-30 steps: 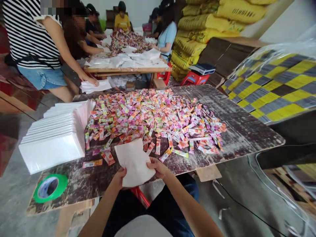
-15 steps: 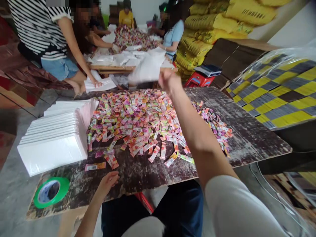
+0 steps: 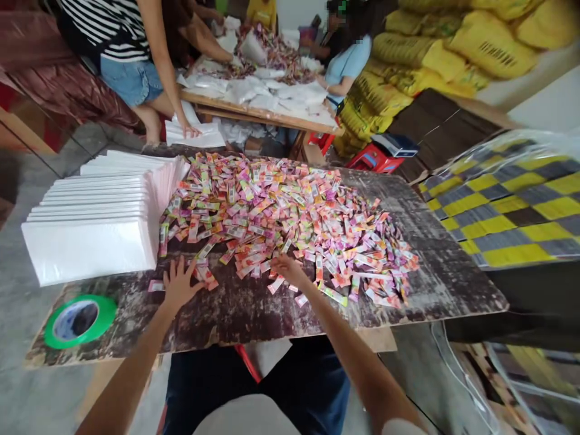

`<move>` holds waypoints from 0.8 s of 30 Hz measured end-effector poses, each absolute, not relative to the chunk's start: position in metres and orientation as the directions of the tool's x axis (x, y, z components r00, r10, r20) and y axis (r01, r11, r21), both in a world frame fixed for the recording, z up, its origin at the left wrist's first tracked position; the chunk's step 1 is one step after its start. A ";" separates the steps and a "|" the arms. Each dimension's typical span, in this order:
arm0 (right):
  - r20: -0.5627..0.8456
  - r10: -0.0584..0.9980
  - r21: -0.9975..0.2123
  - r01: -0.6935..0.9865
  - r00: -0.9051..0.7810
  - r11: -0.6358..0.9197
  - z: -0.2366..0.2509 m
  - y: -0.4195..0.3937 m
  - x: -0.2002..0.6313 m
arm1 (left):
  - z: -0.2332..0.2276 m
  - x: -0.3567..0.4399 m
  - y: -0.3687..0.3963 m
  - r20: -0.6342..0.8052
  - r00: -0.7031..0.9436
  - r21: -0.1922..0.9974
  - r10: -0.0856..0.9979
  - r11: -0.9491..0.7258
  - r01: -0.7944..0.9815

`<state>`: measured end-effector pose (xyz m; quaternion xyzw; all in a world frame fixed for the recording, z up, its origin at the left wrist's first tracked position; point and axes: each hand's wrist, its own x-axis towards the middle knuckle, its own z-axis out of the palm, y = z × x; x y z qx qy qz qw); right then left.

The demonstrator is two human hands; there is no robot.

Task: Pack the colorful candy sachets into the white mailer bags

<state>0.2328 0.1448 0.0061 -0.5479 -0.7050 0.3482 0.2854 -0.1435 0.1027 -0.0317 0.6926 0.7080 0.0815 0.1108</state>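
A wide heap of small, colourful stick packets [image 3: 290, 205] covers the middle of the dark worn table. My left hand [image 3: 180, 283] is open, its fingers spread over a few loose packets at the heap's front left. At the front edge of the heap, my right hand [image 3: 289, 270] has its fingers bunched together and bent down among the packets. What those fingers hold, if anything, is hidden. Left of the heap stands a row of flat white packs [image 3: 88, 244]. A green tape roll [image 3: 80, 321] lies at the table's near left corner.
Across the table, a co-worker's hand [image 3: 190, 130] rests on white sheets [image 3: 203, 136]. Behind is another table [image 3: 267, 115] with white bags and more packets. Yellow sacks [image 3: 408, 54], a red stool [image 3: 376, 158] and plastic-wrapped yellow-grey stacks [image 3: 512, 205] stand to the right.
My right hand let go of the white bag it held up and came down to the heap. A white bag now shows over the far heap. My left hand moved forward and spread its fingers.
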 end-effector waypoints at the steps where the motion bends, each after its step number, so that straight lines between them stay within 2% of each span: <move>1: 0.033 0.980 -0.780 0.608 -0.198 0.149 -0.007 0.138 0.236 | -0.036 -0.136 0.106 -0.054 -0.013 0.252 0.998 0.026 0.967; 4: 0.083 0.992 -0.617 0.777 -0.094 0.125 -0.030 0.120 0.236 | -0.043 -0.100 0.102 -0.040 0.099 0.255 0.994 -0.086 0.963; 7: 0.000 0.987 -0.464 0.874 -0.159 0.141 -0.042 0.099 0.227 | -0.040 -0.069 0.087 -0.050 0.242 0.305 0.969 -0.216 0.928; 9: -0.053 0.961 -0.473 0.854 -0.273 0.217 -0.047 0.084 0.228 | -0.035 -0.068 0.079 -0.066 0.276 0.348 0.959 -0.237 0.907; 11: -0.031 0.936 -0.518 0.807 -0.351 0.285 -0.046 0.073 0.236 | -0.030 -0.085 0.075 -0.025 0.284 0.366 0.958 -0.256 0.895; 13: 0.024 0.939 -0.517 0.800 -0.343 0.305 -0.041 0.068 0.247 | -0.025 -0.113 0.072 0.016 0.313 0.367 0.950 -0.297 0.881; 15: 0.059 0.947 -0.474 0.826 -0.315 0.304 -0.033 0.071 0.252 | -0.023 -0.138 0.071 -0.013 0.372 0.370 0.928 -0.341 0.864; 18: 0.054 0.943 -0.400 0.858 -0.330 0.323 -0.027 0.089 0.236 | -0.021 -0.156 0.075 -0.113 0.448 0.350 0.887 -0.386 0.853; 21: 0.020 0.928 -0.345 0.868 -0.372 0.356 -0.029 0.105 0.212 | -0.019 -0.150 0.080 -0.139 0.486 0.330 0.863 -0.423 0.844; 24: -0.010 0.913 -0.382 0.845 -0.408 0.373 -0.034 0.105 0.207 | -0.016 -0.144 0.078 -0.089 0.424 0.426 0.901 -0.351 0.834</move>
